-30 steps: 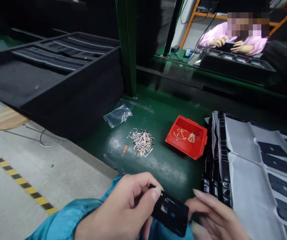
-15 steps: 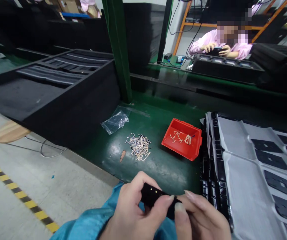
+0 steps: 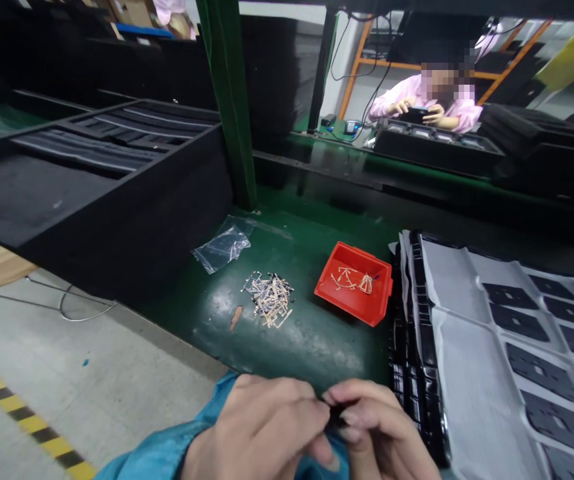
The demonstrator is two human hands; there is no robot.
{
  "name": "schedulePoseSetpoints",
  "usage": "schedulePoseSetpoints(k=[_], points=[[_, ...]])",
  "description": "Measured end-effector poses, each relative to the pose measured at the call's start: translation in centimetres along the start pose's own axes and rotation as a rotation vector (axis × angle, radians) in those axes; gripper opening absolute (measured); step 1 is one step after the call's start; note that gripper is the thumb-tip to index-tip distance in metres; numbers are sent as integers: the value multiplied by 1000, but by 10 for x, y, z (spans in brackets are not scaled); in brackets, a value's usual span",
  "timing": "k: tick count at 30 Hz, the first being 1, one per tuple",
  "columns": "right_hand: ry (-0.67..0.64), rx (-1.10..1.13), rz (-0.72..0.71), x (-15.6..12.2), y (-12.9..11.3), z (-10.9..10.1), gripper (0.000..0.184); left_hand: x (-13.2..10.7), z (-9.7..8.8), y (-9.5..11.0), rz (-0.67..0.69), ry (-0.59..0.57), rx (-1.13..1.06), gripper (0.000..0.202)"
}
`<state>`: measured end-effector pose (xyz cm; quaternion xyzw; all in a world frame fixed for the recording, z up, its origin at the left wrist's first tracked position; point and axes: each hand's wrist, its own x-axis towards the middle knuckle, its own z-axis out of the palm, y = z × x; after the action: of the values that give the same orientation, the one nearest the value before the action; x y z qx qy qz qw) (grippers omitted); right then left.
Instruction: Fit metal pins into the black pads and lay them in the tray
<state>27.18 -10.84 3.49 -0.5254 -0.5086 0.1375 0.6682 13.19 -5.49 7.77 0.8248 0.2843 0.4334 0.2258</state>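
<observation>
My left hand [image 3: 267, 420] is closed, its back turned up and its fingers curled over a thin black plate [image 3: 335, 415]. Only a small dark bit of that plate shows between the hands. From the other side, my right hand [image 3: 384, 423] pinches the plate with thumb and fingertips. Both hands are close together at the front edge of the green bench [image 3: 311, 353]. Beyond them lies a loose pile of small cream and dark flex strips [image 3: 273, 300]. To its right, a red bin [image 3: 351, 310] holds a few similar cream strips [image 3: 345, 279].
Stacked black trays [image 3: 417, 373] with white liners and dark plates [image 3: 541, 373] stand at right. A clear plastic bag [image 3: 227, 243] and a brown scrap [image 3: 235, 318] lie left of the pile. A large black box [image 3: 167, 207] borders the bench. Across it, a person in pink [image 3: 391, 100] handles a dark object.
My left hand has rolled over, back upward, covering most of the black plate, whose gold spots showed earlier. My right hand has shifted slightly left, still pinching. The view has moved a little.
</observation>
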Motion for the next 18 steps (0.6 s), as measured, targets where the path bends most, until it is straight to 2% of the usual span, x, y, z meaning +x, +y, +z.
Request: schedulePoseSetpoints(k=[3, 5, 7, 10, 14, 18], points=[[-200, 44, -131, 12, 6, -10, 24, -1, 2, -3, 162, 69, 190, 25], [-192, 74, -221, 17, 8, -13, 25, -5, 4, -3, 167, 131, 186, 20], [-129, 61, -249, 18, 8, -14, 22, -11, 4, -4, 102, 143, 124, 20], [-155, -20, -271, 18, 7, -16, 14, -17, -1, -6, 25, 88, 67, 33], [-176, -132, -452, 19, 11, -22, 17, -13, -8, -8, 24, 7, -3, 46], [-111, -289, -640, 17, 22, -27, 22, -11, -12, 0, -13, -117, -91, 23]])
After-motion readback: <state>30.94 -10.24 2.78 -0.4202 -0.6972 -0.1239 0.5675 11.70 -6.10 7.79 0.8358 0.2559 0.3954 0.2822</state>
